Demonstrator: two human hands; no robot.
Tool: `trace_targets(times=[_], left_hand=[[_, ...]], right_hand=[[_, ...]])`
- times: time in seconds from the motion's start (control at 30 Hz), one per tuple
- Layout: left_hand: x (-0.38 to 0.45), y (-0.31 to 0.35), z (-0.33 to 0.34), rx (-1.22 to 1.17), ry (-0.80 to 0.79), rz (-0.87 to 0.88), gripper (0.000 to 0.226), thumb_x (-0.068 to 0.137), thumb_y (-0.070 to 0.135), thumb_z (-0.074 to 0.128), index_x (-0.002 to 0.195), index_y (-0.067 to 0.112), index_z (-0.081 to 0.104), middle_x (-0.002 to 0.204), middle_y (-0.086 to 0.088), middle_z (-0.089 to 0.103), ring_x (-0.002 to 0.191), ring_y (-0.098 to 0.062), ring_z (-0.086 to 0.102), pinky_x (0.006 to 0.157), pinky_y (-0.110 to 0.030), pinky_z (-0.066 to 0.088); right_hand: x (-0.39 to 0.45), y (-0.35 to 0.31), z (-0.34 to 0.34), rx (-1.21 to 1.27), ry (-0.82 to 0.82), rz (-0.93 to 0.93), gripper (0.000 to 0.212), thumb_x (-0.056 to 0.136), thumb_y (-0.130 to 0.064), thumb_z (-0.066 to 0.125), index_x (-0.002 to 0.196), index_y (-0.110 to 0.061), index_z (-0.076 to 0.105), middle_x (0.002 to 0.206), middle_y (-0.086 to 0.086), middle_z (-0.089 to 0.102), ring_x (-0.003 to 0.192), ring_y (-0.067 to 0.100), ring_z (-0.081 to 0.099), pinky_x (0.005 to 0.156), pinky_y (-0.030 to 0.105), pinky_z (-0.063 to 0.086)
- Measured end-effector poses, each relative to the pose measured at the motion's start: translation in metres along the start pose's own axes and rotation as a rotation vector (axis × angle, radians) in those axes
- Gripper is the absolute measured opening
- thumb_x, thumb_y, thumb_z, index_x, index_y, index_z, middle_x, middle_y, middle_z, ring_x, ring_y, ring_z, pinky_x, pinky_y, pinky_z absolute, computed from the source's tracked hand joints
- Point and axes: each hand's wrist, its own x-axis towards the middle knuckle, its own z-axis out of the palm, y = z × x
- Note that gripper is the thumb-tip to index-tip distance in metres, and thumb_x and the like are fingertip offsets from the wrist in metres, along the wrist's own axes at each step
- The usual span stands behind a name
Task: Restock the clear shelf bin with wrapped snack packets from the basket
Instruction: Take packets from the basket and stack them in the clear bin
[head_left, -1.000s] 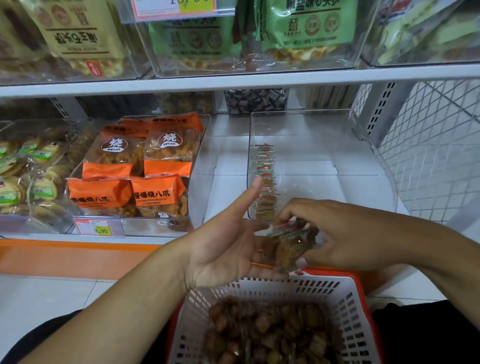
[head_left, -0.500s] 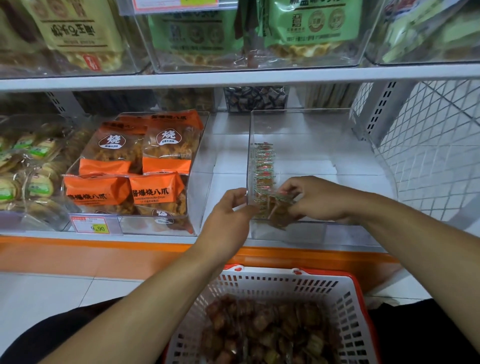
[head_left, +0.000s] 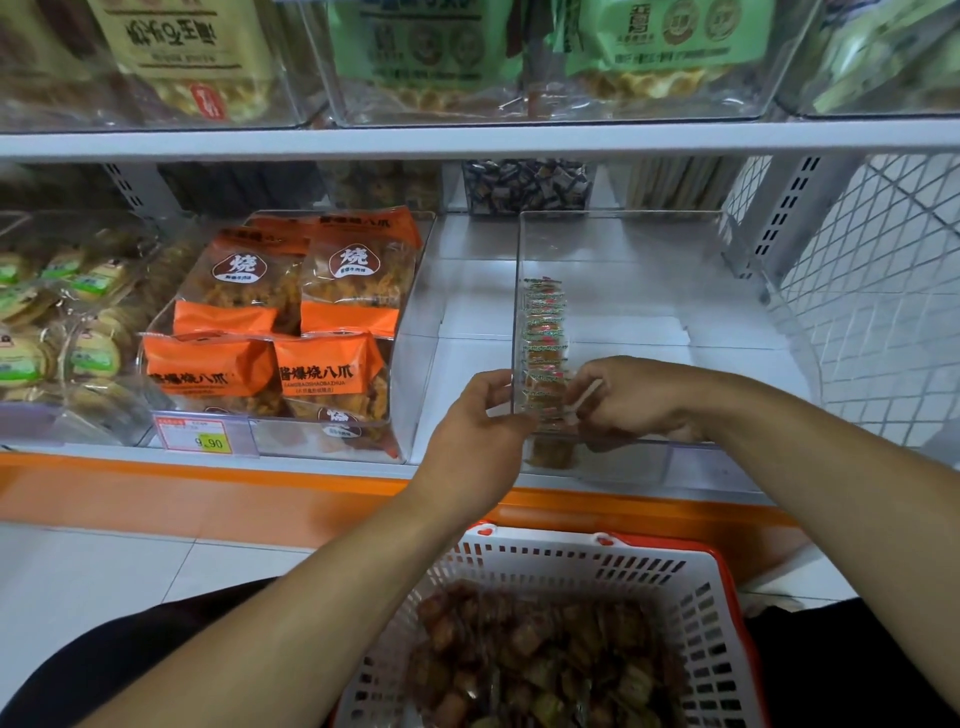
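The left wall of the clear bin (head_left: 649, 244) on the shelf (head_left: 467, 291) is gripped near its front corner by the left hand (head_left: 480, 431), fingers (head_left: 496, 382) curled over the rim. The right hand (head_left: 631, 397) is placed inside the bin, fingers bent and pinching packets (head_left: 544, 332) at the near end of a row stood on edge along that wall. More packets are heaped in the white basket (head_left: 691, 592) below, near the hands.

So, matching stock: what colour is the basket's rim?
Red rim on a white basket, in the head view.
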Motion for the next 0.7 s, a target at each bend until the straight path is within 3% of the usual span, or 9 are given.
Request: trace_targets(times=[0.03,0.1,0.17,0.3,0.4,0.5,0.63,0.7], left_hand=[[-0.001,0.001,0.0,0.019,0.0,0.011,0.032,0.099,0.016,0.062,0.116,0.042,0.052,0.107,0.03,0.058,0.099,0.002,0.061,0.08,-0.015,0.05],[-0.004,0.003,0.001,0.062,0.012,0.029,0.033,0.099,0.019,0.062,0.119,0.042,0.049,0.102,0.033,0.056,0.096,0.003,0.062,0.066,-0.003,0.045],[-0.007,0.003,0.002,0.087,0.021,0.047,0.034,0.099,0.021,0.063,0.12,0.042,0.048,0.101,0.036,0.055,0.094,0.001,0.062,0.058,0.003,0.041],[-0.01,0.001,0.003,0.104,0.041,0.077,0.036,0.099,0.02,0.063,0.125,0.039,0.048,0.101,0.037,0.053,0.093,0.001,0.062,0.058,0.004,0.04],[-0.01,-0.003,0.006,0.107,0.046,0.08,0.039,0.099,0.019,0.064,0.129,0.038,0.048,0.104,0.037,0.051,0.103,-0.002,0.061,0.063,0.005,0.041],[-0.01,-0.006,0.008,0.115,0.042,0.09,0.043,0.097,0.014,0.066,0.129,0.038,0.048,0.106,0.037,0.052,0.097,0.012,0.057,0.064,0.005,0.041],[-0.009,-0.006,0.007,0.131,0.025,0.099,0.042,0.097,0.019,0.066,0.122,0.044,0.044,0.106,0.038,0.051,0.085,0.023,0.056,0.061,0.006,0.039],[-0.008,-0.007,0.007,0.126,0.007,0.104,0.041,0.098,0.017,0.065,0.117,0.046,0.043,0.105,0.038,0.05,0.079,0.03,0.055,0.059,0.005,0.04]], right_hand=[[0.001,0.001,0.001,-0.011,0.03,0.019,0.032,0.085,0.012,0.065,0.082,-0.02,0.068,0.077,0.004,0.07,0.065,0.009,0.071,0.054,0.024,0.057],[0.002,0.001,0.002,-0.029,0.072,0.048,0.03,0.086,0.011,0.068,0.082,-0.018,0.067,0.089,0.004,0.069,0.077,0.018,0.075,0.064,0.03,0.063],[0.003,0.0,0.006,-0.047,0.101,0.064,0.032,0.084,0.012,0.069,0.079,-0.019,0.064,0.093,0.004,0.064,0.077,0.021,0.076,0.066,0.033,0.064],[0.008,0.0,0.015,-0.049,0.113,0.078,0.028,0.08,0.006,0.078,0.077,-0.017,0.062,0.091,0.004,0.065,0.07,0.02,0.077,0.062,0.032,0.064],[0.013,0.001,0.019,-0.101,0.106,0.091,0.013,0.089,-0.005,0.075,0.083,-0.014,0.068,0.09,0.009,0.073,0.068,0.02,0.077,0.058,0.032,0.063],[0.016,0.0,0.02,-0.138,0.073,0.1,0.004,0.094,-0.012,0.07,0.092,-0.011,0.073,0.091,0.011,0.078,0.074,0.023,0.078,0.069,0.039,0.065],[0.012,-0.005,0.008,-0.034,-0.111,0.151,0.014,0.093,-0.019,0.071,0.102,-0.009,0.075,0.1,0.013,0.078,0.091,0.027,0.077,0.078,0.036,0.064],[0.012,-0.006,-0.003,0.048,-0.061,0.172,0.016,0.094,-0.019,0.07,0.105,-0.006,0.069,0.112,0.018,0.071,0.091,0.031,0.074,0.077,0.037,0.063]])
